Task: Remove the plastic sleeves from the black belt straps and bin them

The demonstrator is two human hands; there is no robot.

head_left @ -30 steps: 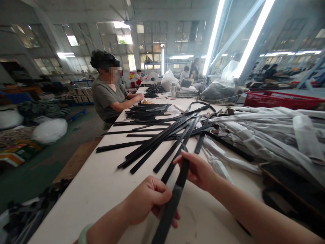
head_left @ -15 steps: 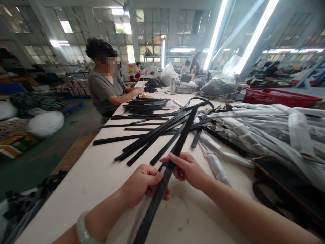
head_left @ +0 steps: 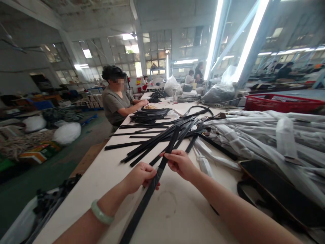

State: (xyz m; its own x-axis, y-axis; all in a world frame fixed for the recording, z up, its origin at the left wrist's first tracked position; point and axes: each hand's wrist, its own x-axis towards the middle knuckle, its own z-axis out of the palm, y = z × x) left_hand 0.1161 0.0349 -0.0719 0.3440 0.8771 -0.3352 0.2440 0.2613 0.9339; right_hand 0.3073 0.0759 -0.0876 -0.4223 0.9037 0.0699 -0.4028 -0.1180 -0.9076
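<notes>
A long black strap (head_left: 173,139) runs slantwise across the front of the table between my hands. Its lower length looks covered by a thin clear plastic sleeve (head_left: 138,210). My left hand (head_left: 141,176) is closed, pinching the sleeve and the strap near the sleeve's upper end. Just above it, my right hand (head_left: 180,164) grips the bare strap between thumb and fingers. The far end of the strap sticks out past the right hand, over a spread of loose black straps (head_left: 152,144). The near end runs out of view at the bottom.
White-wrapped straps (head_left: 243,128) are heaped on the right, in front of a red crate (head_left: 281,103). A dark flat piece (head_left: 274,183) lies near my right forearm. At the table's left edge a co-worker (head_left: 116,101) handles small things beside a black pile (head_left: 147,117).
Less of the strap extends beyond my right hand than before; its far end has come closer to me. Both hands keep their grip. The view has tilted up and swung left.
</notes>
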